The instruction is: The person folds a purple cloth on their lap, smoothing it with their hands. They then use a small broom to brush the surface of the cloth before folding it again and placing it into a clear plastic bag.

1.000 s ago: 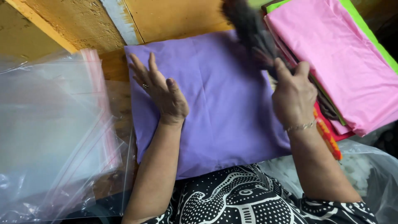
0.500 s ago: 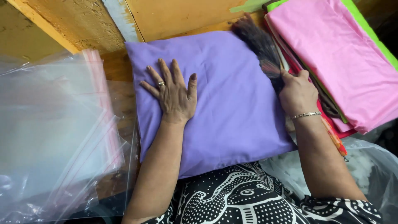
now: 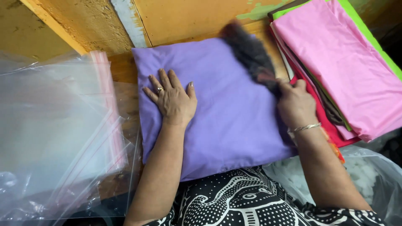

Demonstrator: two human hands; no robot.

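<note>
From the head camera we see our left hand (image 3: pixel 171 100) lying flat on the purple cushion (image 3: pixel 226 121), fingers spread and empty; our right hand (image 3: pixel 296 106) is clamped round the handle of a dark brush (image 3: pixel 251 56), blurred, probably a duster; its long axis runs up and left from the fingers, over the cushion's far right corner; the cushion is plump, smooth, square on the wooden table (image 3: pixel 121 69), between clear plastic bags (image 3: pixel 54 125) and folded fabrics (image 3: pixel 335 62).

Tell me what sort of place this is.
Probably a small home sewing or packing spot for cushion covers. A stack of folded cloth, pink on top, lies beside a purple cushion, and clear plastic bags are piled nearby on a worn wooden surface.
</note>
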